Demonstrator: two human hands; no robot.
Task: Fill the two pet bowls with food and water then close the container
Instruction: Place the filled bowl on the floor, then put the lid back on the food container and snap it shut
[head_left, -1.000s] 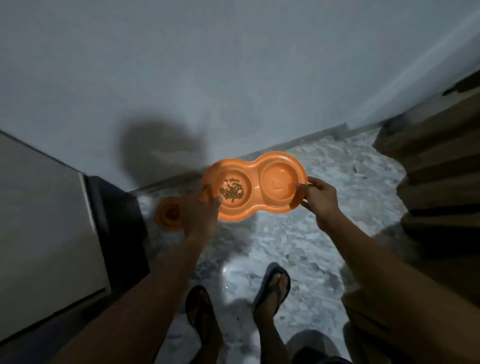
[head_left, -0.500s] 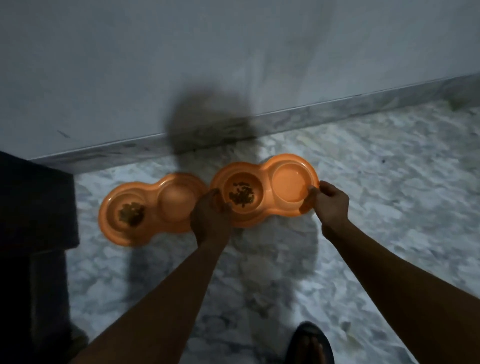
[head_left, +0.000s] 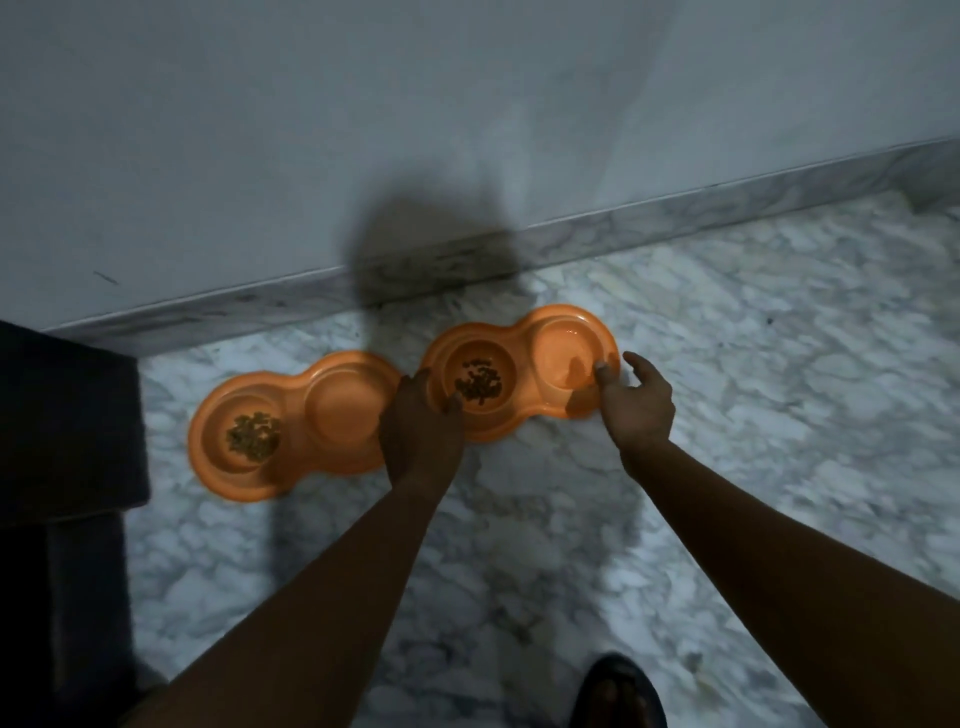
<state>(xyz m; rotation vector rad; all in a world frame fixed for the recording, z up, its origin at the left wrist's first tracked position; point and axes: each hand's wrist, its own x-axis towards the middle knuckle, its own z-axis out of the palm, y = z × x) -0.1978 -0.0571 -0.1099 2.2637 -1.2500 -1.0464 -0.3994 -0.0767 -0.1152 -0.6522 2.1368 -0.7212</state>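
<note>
Two orange double pet bowls lie side by side on the marble floor near the wall. The right bowl has brown kibble in its left cup and a shiny, wet-looking right cup. My left hand grips its left end, thumb over the rim. My right hand is at its right end, thumb touching the rim and fingers spread apart. The left bowl holds kibble in its left cup; its right cup looks bare. No food container is in view.
A dark piece of furniture stands at the left, close to the left bowl. A marble skirting runs along the grey wall behind the bowls. My sandalled foot is at the bottom edge. Open floor stretches to the right.
I have bent down and lowered the right bowl to the floor beside the left bowl. My right hand's fingers have loosened from its right end.
</note>
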